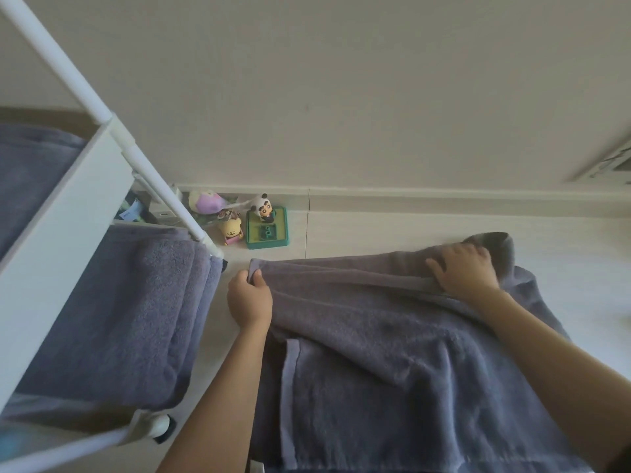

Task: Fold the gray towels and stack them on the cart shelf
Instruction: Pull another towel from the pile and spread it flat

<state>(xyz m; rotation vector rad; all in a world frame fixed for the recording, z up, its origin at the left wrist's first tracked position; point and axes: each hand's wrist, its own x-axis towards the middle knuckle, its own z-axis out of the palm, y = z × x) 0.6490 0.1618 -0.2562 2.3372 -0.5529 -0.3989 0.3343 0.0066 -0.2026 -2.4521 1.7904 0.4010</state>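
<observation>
A gray towel lies spread on the pale floor, right of the white cart. The left hand pinches its far left corner between thumb and curled fingers. The right hand grips the folded far edge near the right corner. Folded gray towels rest on the cart's lower shelf. Small toys stand by the far wall.

No readable text, label or number anywhere (the small toys by the wall carry no legible print).
</observation>
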